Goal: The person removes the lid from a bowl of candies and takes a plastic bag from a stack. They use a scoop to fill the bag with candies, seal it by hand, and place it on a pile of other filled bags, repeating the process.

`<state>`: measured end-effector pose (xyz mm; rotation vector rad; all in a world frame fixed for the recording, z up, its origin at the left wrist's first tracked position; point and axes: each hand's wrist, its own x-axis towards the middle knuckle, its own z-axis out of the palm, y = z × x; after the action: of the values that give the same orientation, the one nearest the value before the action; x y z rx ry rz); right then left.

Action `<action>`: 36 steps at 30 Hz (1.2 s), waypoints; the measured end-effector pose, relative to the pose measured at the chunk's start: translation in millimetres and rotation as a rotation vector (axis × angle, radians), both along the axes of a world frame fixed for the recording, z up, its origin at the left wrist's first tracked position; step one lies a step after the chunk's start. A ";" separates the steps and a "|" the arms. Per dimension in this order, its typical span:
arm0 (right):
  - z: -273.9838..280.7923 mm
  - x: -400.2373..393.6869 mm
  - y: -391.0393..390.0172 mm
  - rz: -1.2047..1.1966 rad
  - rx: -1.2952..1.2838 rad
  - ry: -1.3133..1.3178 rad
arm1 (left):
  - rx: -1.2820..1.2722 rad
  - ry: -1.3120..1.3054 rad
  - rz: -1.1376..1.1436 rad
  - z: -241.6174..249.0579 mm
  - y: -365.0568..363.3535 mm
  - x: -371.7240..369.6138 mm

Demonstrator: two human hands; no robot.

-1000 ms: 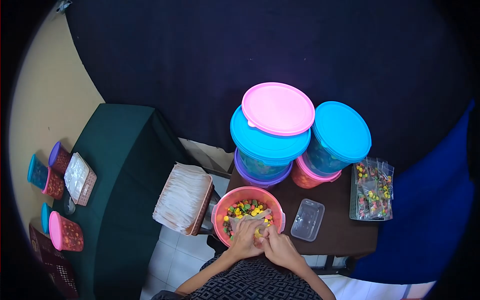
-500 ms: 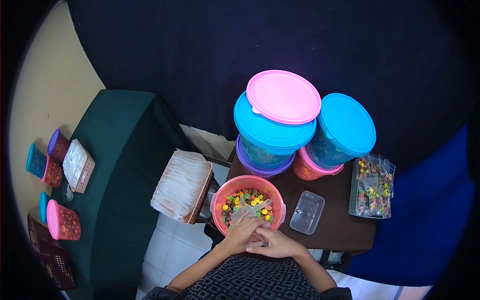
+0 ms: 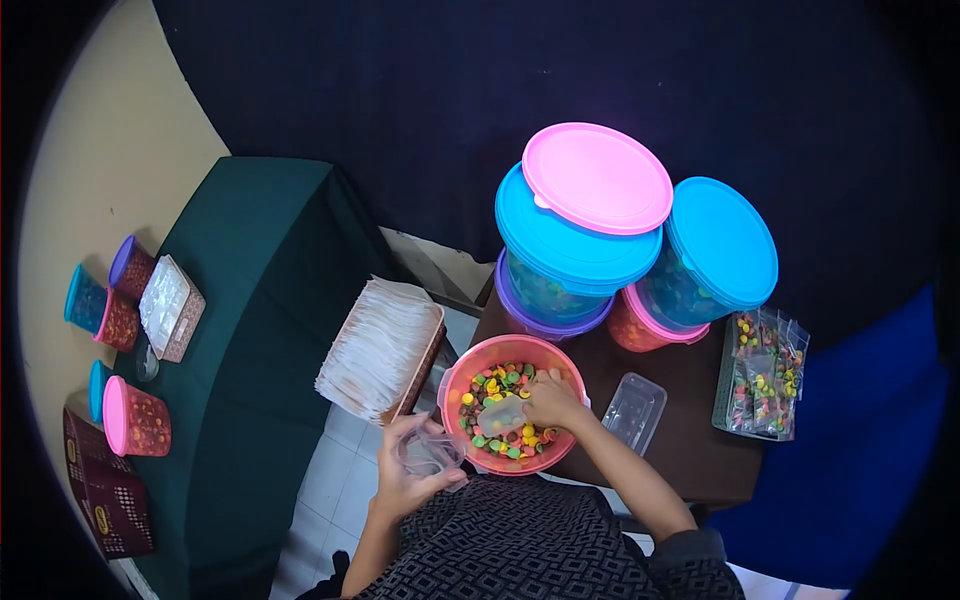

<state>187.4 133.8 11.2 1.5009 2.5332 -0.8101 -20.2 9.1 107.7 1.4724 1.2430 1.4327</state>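
Note:
A pink tub (image 3: 455,380) holds colourful candies (image 3: 488,383) in yellow, green, red and brown. My right hand (image 3: 552,402) is inside the tub on its right side, closed round the handle of a translucent scoop (image 3: 502,416) that rests on the candies. At the tub's lower left, my left hand (image 3: 408,480) grips a clear plastic bag (image 3: 430,455), its mouth spread open. Right of the tub, a clear rectangular container (image 3: 634,412) lies on the brown table (image 3: 700,440).
Large lidded tubs (image 3: 580,245) stand stacked behind the pink one. A basket of filled packets (image 3: 765,375) is at the right. Left stands a basket of white bags (image 3: 380,350). Farther left, a green-covered table (image 3: 235,270) bears tubs and a basket.
My hands, earlier together at the tub's front edge, have parted. The right has moved into the tub and taken the scoop; the left has moved left with the clear bag. The view has shifted slightly.

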 end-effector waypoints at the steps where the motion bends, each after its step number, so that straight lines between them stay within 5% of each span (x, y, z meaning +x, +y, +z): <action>1: -7.2 -4.0 -2.0 -0.001 0.000 0.003 | 0.011 -0.007 -0.012 0.6 -2.4 -2.9; 3: -11.4 -9.8 -0.7 0.023 -0.027 -0.255 | 0.060 0.080 0.008 5.7 0.0 -4.4; 8: -15.6 -11.1 -6.0 0.080 0.108 -0.222 | 0.078 0.340 0.028 3.9 9.3 -5.9; 14: 73.9 7.7 -21.6 -0.050 -0.104 -0.144 | -0.072 0.667 -0.174 -6.3 32.4 -6.5; 17: 111.7 35.9 -30.2 -0.154 -0.055 0.114 | -0.043 0.739 -0.221 -9.6 46.3 -7.1; 19: 133.2 47.9 -36.9 -0.161 -0.198 0.500 | -0.039 0.742 -0.286 -11.8 55.6 -8.6; 22: 156.0 48.0 -49.8 -0.297 -0.172 0.637 | -0.022 0.727 -0.389 -11.2 71.1 -9.1; 26: 163.3 43.6 -61.1 -0.383 -0.020 0.710 | 0.080 0.766 -0.454 -6.6 90.1 -5.4; 36: 143.6 14.9 -73.1 -0.383 -0.151 0.622 | 0.221 0.757 -0.730 2.8 98.1 22.3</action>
<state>202.2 60.6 154.8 1.9487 2.4842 -1.7171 2.1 107.2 110.4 2.4186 0.7753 0.5302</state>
